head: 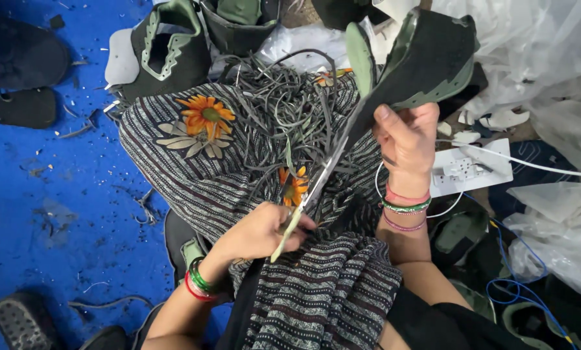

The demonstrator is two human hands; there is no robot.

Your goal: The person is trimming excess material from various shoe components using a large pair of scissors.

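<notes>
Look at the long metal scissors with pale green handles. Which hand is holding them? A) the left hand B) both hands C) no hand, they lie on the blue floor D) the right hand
A: the left hand grips the pale green handles of the long metal scissors, while the right hand holds up the dark shoe upper with green trim.

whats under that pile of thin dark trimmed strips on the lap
The dark strips lie on a striped cloth printed with orange flowers, spread over the lap. What the heap's middle covers cannot be seen. The scissors cross its near edge.
</notes>
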